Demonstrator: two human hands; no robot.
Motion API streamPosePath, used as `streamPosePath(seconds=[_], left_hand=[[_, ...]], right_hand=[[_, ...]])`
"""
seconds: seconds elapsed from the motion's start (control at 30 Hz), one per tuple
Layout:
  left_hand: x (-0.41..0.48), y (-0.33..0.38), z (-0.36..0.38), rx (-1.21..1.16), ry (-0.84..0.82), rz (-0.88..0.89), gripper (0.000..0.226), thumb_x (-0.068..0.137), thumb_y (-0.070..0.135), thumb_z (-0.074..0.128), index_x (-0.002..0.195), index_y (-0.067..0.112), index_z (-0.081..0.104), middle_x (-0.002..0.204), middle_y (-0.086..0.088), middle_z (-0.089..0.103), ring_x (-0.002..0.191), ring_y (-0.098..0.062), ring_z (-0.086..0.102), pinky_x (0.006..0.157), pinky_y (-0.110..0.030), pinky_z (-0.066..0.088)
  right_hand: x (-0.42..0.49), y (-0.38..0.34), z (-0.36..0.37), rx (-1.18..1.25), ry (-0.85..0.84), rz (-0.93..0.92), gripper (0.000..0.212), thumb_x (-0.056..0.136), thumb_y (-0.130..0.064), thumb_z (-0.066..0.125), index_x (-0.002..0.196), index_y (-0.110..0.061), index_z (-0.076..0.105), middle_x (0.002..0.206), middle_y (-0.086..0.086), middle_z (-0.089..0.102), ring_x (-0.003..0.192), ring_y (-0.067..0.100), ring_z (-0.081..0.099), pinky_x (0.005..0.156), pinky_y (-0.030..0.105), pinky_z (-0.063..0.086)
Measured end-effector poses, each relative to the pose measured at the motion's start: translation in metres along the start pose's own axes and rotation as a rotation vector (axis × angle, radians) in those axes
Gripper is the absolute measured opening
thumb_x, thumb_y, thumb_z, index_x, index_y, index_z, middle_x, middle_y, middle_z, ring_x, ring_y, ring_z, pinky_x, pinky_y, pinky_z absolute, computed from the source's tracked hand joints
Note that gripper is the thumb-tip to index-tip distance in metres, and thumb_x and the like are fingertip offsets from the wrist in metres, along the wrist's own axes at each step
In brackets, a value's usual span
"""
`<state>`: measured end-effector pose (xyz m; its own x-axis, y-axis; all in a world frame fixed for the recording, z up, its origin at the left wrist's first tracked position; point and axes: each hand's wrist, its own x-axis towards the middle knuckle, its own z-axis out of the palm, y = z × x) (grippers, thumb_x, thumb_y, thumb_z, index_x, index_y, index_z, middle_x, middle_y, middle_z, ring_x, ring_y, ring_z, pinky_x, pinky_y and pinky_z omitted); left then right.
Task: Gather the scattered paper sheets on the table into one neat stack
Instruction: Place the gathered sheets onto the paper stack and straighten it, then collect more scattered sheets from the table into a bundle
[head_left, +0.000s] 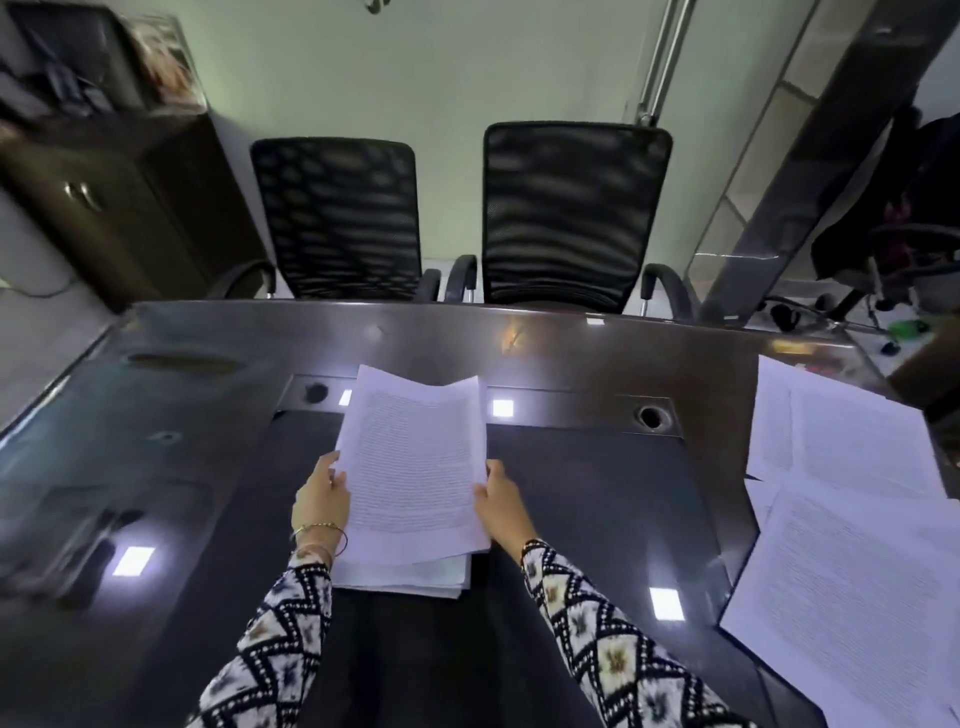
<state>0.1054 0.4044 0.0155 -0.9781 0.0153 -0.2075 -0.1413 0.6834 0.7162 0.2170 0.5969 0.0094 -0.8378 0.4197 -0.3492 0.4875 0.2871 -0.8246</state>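
Left hand (322, 499) and right hand (501, 506) are set apart, each clamped on a side edge of a sheaf of printed sheets (415, 457), which is held raised over the stack (405, 577) lying on the tabletop (156, 415) between the forearms, presumably so the edges can be squared before it is laid down. Further right, loose sheets (852, 545) are left overlapping and askew at the tabletop's edge, not yet gathered.

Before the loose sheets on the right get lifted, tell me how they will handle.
Probably floppy: the bundle held between the left hand and right hand curls at its far edge. Likely slippery: the loose sheets lie overlapped on a glossy tabletop, so a push may slide them apart. Thin and light, so an edge pinch could crease them.
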Motion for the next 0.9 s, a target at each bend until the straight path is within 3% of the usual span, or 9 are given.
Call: streamPosePath(seconds=[0.1,0.17,0.3,0.4,0.5,0.6,0.67,0.77,0.9], left_hand=[[0.014,-0.029,-0.008,0.126,-0.058,-0.010,0.040,0.090,0.009,0.048,0.128,0.018,0.055,0.131,-0.008,0.056,0.119,-0.032,0.049,0.099,-0.044,0.038],[0.018,-0.043,-0.008,0.194,-0.119,-0.076,0.045,0.087,0.011,0.051,0.132,0.019,0.052,0.140,-0.006,0.045,0.127,-0.033,0.041,0.106,-0.047,0.033],[0.005,-0.041,-0.002,0.127,-0.214,-0.060,0.061,0.087,-0.002,0.046,0.145,0.005,0.030,0.146,-0.021,0.033,0.133,-0.037,0.035,0.109,-0.041,0.029],[0.004,-0.040,0.000,0.119,-0.212,-0.068,0.063,0.088,-0.002,0.044,0.148,0.005,0.024,0.148,-0.021,0.030,0.134,-0.037,0.033,0.110,-0.040,0.027],[-0.003,-0.034,0.004,0.116,-0.099,-0.066,0.061,0.089,0.007,0.050,0.146,0.007,0.028,0.147,-0.017,0.032,0.132,-0.035,0.036,0.107,-0.045,0.032],[-0.020,-0.011,0.020,0.144,0.126,0.106,0.045,0.088,0.008,0.055,0.133,0.007,0.047,0.136,-0.013,0.046,0.121,-0.034,0.048,0.097,-0.047,0.040],[-0.032,0.010,0.038,0.119,0.164,0.260,0.036,0.087,0.003,0.055,0.122,0.007,0.055,0.126,-0.011,0.053,0.115,-0.031,0.053,0.095,-0.045,0.042],[-0.057,0.046,0.080,0.042,0.065,0.399,0.028,0.085,-0.002,0.054,0.111,0.007,0.061,0.115,-0.013,0.059,0.105,-0.031,0.057,0.091,-0.041,0.046],[-0.100,0.087,0.149,-0.002,-0.293,0.458,0.024,0.087,0.001,0.052,0.104,0.009,0.067,0.108,-0.007,0.068,0.100,-0.024,0.063,0.089,-0.024,0.041]], right_hand=[[-0.001,0.007,0.015,-0.144,-0.010,0.000,0.028,0.094,-0.008,0.047,0.122,-0.008,0.048,0.113,0.004,0.054,0.101,0.021,0.055,0.091,0.034,0.047],[-0.003,0.011,0.021,-0.288,-0.024,-0.005,0.028,0.096,-0.011,0.046,0.122,-0.005,0.051,0.125,0.010,0.048,0.112,0.030,0.054,0.095,0.036,0.045],[-0.002,0.015,0.024,-0.463,-0.122,-0.006,0.029,0.100,-0.020,0.041,0.117,0.000,0.052,0.127,0.015,0.047,0.114,0.034,0.054,0.095,0.036,0.044],[0.004,0.016,0.019,-0.508,-0.198,0.002,0.035,0.101,-0.025,0.039,0.121,0.001,0.051,0.129,0.016,0.048,0.113,0.032,0.054,0.095,0.037,0.046],[0.008,0.016,0.010,-0.408,-0.177,0.030,0.039,0.101,-0.033,0.040,0.115,0.001,0.055,0.125,0.014,0.050,0.096,0.032,0.063,0.081,0.037,0.054],[0.007,0.024,-0.008,-0.360,-0.071,0.007,0.048,0.101,-0.037,0.042,0.132,-0.001,0.051,0.131,0.014,0.053,0.113,0.033,0.058,0.098,0.039,0.048],[0.004,0.032,-0.023,-0.292,-0.023,0.001,0.047,0.100,-0.035,0.045,0.138,-0.006,0.048,0.130,0.010,0.057,0.114,0.032,0.059,0.100,0.041,0.047],[-0.006,0.051,-0.056,-0.180,0.044,0.011,0.034,0.098,-0.028,0.050,0.124,-0.010,0.060,0.117,0.007,0.062,0.104,0.025,0.062,0.093,0.045,0.052],[-0.025,0.088,-0.106,-0.160,0.183,-0.030,0.024,0.096,-0.019,0.054,0.113,-0.007,0.067,0.113,0.011,0.066,0.106,0.026,0.063,0.095,0.040,0.049]])
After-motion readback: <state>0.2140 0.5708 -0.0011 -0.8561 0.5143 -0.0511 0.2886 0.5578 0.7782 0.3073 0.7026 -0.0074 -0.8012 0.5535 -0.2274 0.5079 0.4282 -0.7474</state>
